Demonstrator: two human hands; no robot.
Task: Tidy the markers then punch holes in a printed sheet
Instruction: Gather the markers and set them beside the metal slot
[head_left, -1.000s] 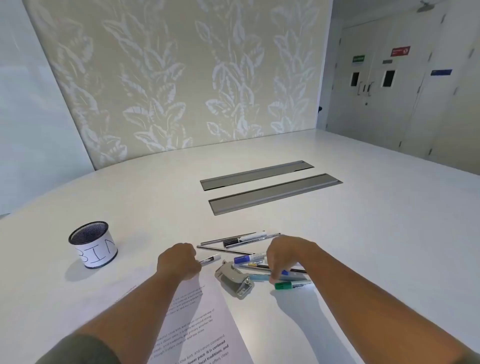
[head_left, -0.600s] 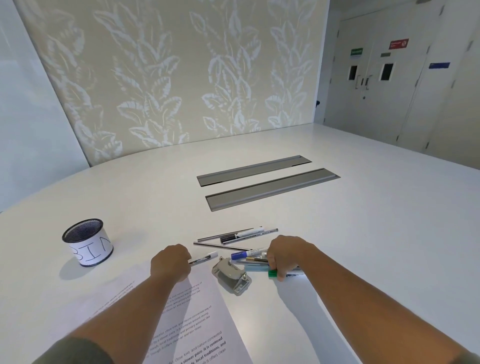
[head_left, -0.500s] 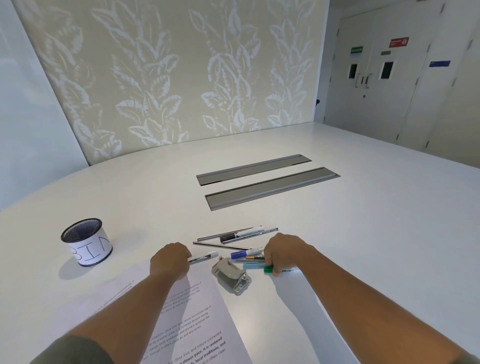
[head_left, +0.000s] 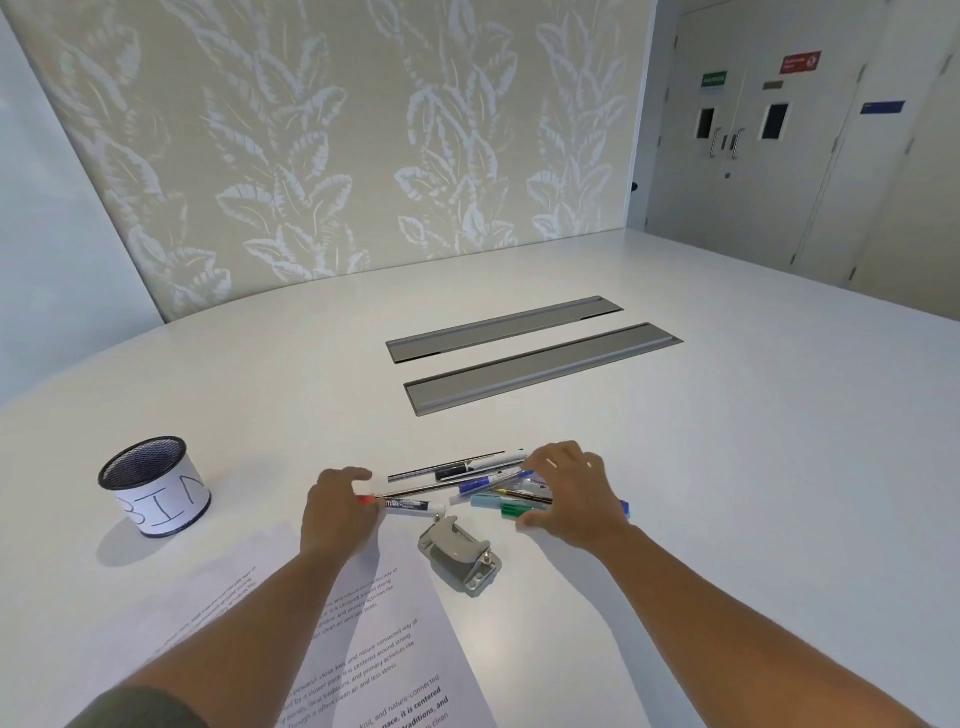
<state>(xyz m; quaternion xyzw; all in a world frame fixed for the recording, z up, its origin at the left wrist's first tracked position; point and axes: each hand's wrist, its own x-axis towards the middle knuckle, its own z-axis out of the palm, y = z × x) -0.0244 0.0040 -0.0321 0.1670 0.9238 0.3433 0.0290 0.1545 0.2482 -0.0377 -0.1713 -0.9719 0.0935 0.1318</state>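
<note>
left sleeve: dark olive, short | forearms bare | no jewellery seen

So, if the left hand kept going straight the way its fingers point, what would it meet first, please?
Probably the thin dark pen just past the left hand, whose fingers point toward the pile of markers; depth is hard to judge.

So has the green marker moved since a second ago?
Yes. The green marker has slid left, closer to the hole punch, bunched with the other pens under the right hand.
</note>
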